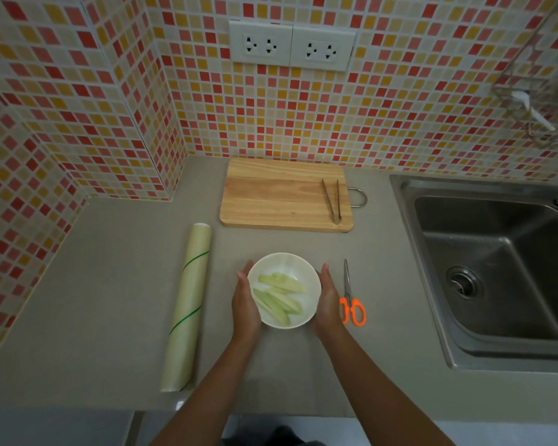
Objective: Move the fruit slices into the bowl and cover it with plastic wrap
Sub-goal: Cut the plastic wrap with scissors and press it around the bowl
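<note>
Between both hands (284, 300), white bowl (282, 263) of fruit slices (279, 297).

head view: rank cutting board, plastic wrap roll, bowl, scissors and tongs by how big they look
1. cutting board, largest.
2. plastic wrap roll, the longest but narrow.
3. bowl.
4. scissors and tongs: both slim and look alike in length; the tongs lie farther from the camera, so I won't rank them.
</note>
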Demonstrator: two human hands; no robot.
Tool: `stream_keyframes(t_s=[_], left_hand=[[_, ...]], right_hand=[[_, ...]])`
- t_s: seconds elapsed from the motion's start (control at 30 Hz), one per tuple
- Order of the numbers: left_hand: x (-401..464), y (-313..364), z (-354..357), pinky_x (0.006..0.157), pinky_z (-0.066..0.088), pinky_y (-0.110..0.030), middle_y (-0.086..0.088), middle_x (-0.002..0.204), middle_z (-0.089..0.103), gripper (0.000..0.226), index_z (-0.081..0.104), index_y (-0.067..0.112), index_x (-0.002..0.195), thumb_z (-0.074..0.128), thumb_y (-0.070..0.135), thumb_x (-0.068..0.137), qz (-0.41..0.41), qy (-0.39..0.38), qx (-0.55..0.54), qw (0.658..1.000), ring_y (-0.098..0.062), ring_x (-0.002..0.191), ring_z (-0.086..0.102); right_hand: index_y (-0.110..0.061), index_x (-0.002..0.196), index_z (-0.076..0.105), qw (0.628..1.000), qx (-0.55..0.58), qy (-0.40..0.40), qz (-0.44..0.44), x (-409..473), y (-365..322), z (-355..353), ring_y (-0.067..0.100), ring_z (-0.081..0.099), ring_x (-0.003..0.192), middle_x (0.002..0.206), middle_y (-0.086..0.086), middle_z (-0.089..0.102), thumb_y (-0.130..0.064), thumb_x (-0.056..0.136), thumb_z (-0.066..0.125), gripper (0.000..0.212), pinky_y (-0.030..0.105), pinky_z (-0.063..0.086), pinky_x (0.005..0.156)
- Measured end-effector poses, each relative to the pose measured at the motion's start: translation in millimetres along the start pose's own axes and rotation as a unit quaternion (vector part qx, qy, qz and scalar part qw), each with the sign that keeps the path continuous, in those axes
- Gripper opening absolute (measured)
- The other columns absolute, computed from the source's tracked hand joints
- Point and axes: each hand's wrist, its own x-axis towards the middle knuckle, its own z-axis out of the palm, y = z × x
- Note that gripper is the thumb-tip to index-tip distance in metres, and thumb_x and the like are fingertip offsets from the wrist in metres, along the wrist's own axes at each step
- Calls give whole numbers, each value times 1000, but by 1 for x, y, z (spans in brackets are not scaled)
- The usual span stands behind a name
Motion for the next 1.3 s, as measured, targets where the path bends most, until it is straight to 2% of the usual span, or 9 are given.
stream_keyframes(t_s=[0.17,0.3,0.4,0.5,0.63,0.73,0.93,1.1,1.3], left_hand=[[9,14,5,90,53,-32,-2,130,62,53,49,24,139,21,49,102,-48,-37,-70,996,-15,111,64],[18,33,14,105,45,-45,-3,134,61,57,56,28,133,25,59,97,-80,-68,-75,992,-26,123,57],[17,38,21,83,54,-32,2,103,74,62,69,25,112,20,60,98,-39,-5,-30,999,-23,108,65],[18,37,24,85,54,-35,-3,97,75,72,74,16,105,18,60,99,-3,56,13,998,-23,100,68],[15,25,25,77,52,-24,1,107,72,60,69,20,117,21,53,102,-8,42,-4,999,-16,102,66],[16,21,21,75,51,-18,-2,109,70,53,67,13,120,26,42,105,21,52,9,998,-15,100,65],[35,21,9,57,49,-9,8,85,72,43,72,21,94,33,36,105,28,4,84,996,0,73,68],[40,21,11,69,52,-25,5,81,73,46,73,23,89,35,45,102,-36,-12,78,996,-14,81,68],[38,19,15,67,50,-31,-3,71,69,55,68,15,74,40,57,96,-80,60,59,993,-24,74,65]], right_hand=[[-7,124,59,1000,15,-9,4,-2,-1,1,35,60,112,121,19,63,-60,92,37,66,46,49,96],[-16,97,77,999,23,-31,-24,-3,-3,6,25,71,93,103,13,74,-57,93,39,56,34,59,70],[-8,108,71,998,1,12,-58,-4,-8,14,33,67,102,112,20,69,-47,95,43,49,43,56,84],[-5,112,66,994,-8,56,-95,-1,-10,15,33,65,105,113,19,68,-40,96,46,44,46,52,93],[-13,101,69,992,-9,53,-110,0,-3,15,22,69,91,97,8,73,-37,98,44,36,35,55,77],[-11,102,65,988,-44,60,-133,0,2,11,23,63,94,100,10,65,-32,98,43,30,35,51,82],[-1,103,64,982,-108,35,-153,9,-11,7,33,58,99,104,20,61,-29,99,40,37,44,45,90],[-10,120,64,987,-85,20,-133,14,-3,3,29,59,116,124,13,64,-24,99,40,34,45,45,102],[-19,92,72,988,-44,68,-133,13,2,8,24,63,96,92,3,71,-26,98,45,29,39,49,89]])
